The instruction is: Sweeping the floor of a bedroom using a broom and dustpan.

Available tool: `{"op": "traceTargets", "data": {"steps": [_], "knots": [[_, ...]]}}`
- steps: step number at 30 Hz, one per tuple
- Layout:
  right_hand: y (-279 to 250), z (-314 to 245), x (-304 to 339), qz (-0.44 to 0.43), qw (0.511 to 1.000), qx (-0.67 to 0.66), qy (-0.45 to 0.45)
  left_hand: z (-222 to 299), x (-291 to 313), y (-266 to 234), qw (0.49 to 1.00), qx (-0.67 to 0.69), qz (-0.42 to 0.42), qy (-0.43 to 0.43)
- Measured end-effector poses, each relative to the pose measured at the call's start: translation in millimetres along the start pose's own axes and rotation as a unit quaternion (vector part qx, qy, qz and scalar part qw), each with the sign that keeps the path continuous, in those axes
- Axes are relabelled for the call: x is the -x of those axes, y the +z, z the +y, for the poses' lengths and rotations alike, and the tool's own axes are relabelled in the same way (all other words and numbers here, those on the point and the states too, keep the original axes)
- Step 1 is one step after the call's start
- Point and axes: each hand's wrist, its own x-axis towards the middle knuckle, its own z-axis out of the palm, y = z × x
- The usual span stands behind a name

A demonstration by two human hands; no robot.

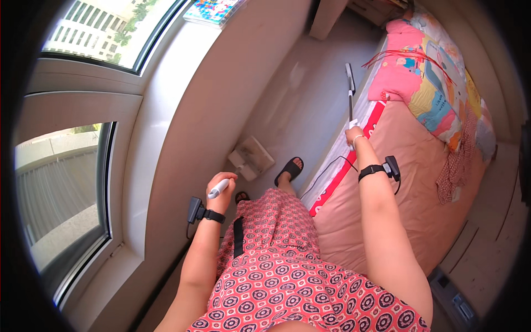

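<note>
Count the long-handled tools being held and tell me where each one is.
2. The broad-headed tool is in the left hand; the slim-poled tool is in the right hand, beside the bed.

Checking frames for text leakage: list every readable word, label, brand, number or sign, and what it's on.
Patchwork quilt: dark lettering, partly legible, wording withheld.
Colourful flat packet on the windowsill: too blurred to read.
Red bed-edge strip: white shapes, cannot tell if letters.
No other text legible.
</note>
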Motion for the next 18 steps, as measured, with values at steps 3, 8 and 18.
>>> {"op": "traceTargets", "data": {"steps": [3, 8, 18], "knots": [[93.9, -2.4, 55.7, 0.004, 0.971, 0.228, -0.073, -21.8, 11.9, -9.2, 1.000, -0.009, 0.007, -0.005], [252.8, 17.4, 266.6, -0.013, 0.999, 0.037, -0.014, -56.5, 22.6, -14.6, 1.000, 0.004, -0.014, 0.021], [348.9, 35.5, 512.3, -0.099, 0.986, -0.101, -0.084, -79.4, 45.1, -28.2, 0.999, 0.007, -0.017, -0.033]]}}
